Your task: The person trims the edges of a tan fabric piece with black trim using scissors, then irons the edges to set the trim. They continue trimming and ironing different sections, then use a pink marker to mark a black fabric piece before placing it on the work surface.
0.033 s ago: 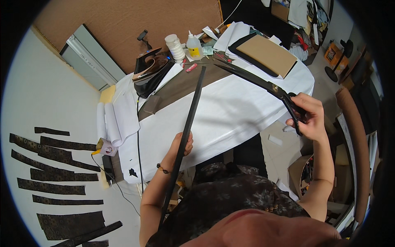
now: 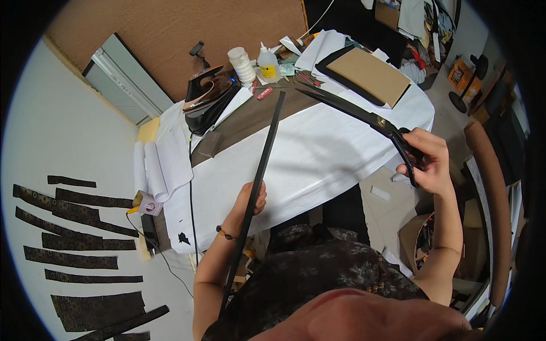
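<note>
My left hand is closed around a long, straight black strip. It slants from beside my body up over the white-covered table. Whether the strip is stiff or folded cloth I cannot tell. In my right hand is a pair of large black-handled shears, fingers through the handles. The blades point left and away, over the table, with their tips a little apart. Between the strip's far end and the shears' tips there is a small gap.
An iron stands at the back left, its black cord hanging down the table. Behind are a white tub, a glue bottle and a tan board. Dark patterned fabric pieces are on the pale surface at left.
</note>
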A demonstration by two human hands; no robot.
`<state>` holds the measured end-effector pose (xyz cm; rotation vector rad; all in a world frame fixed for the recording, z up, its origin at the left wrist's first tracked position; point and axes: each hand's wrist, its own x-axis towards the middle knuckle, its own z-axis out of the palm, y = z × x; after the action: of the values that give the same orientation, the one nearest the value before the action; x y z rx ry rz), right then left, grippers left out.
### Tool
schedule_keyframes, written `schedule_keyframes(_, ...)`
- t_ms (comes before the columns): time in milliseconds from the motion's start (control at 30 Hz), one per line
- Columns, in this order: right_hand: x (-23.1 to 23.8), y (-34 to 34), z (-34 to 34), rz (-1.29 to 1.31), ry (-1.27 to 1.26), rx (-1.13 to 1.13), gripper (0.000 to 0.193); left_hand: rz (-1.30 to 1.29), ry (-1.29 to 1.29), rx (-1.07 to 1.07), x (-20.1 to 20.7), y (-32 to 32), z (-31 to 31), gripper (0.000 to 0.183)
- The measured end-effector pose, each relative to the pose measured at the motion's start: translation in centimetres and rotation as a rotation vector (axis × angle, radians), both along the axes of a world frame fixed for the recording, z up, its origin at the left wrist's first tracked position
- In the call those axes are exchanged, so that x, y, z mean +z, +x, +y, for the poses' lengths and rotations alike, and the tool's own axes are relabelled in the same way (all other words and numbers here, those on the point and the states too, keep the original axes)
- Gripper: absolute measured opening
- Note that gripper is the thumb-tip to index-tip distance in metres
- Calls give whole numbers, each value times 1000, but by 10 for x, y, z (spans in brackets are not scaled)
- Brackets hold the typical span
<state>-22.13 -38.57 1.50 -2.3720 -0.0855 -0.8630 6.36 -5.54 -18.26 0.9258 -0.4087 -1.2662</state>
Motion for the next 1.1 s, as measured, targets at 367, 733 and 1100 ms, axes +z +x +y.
schedule_keyframes(367, 11, -1, 3, 27, -76, 16, 49, -162, 258, 100, 19, 0, 5, 54)
schedule_keyframes(733, 8, 0, 4, -7, -79, 18, 47, -220, 280, 90, 25, 1, 7, 57)
schedule_keyframes(1100, 8, 0, 3, 20, -62, 12, 48, -221, 304, 103, 22, 2, 6, 57)
